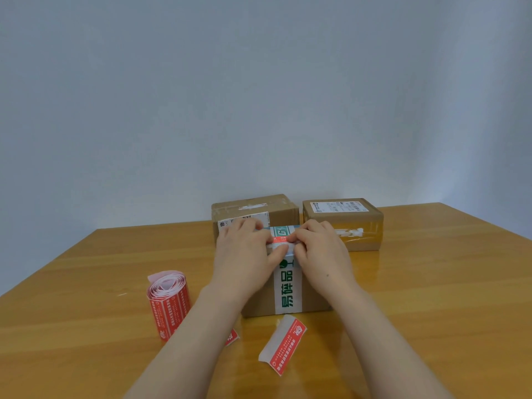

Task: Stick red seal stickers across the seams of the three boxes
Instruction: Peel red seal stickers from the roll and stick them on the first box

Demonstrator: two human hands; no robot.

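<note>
A cardboard box (313, 300) with a white tape band printed in green stands near me at the table's middle. A red seal sticker (278, 240) lies across the band on its top. My left hand (244, 254) and my right hand (319, 251) rest on the box top from either side, fingertips and thumbs pressing on the sticker's ends. Two more cardboard boxes stand behind: one (283, 210) at the back centre, one (344, 223) at the back right. A roll of red stickers (169, 303) stands to the left of the near box.
A peeled backing strip with a red sticker part (283, 345) lies in front of the box. Another red scrap (231, 336) shows beside my left forearm. The wooden table (431, 298) ends at a grey wall behind the boxes.
</note>
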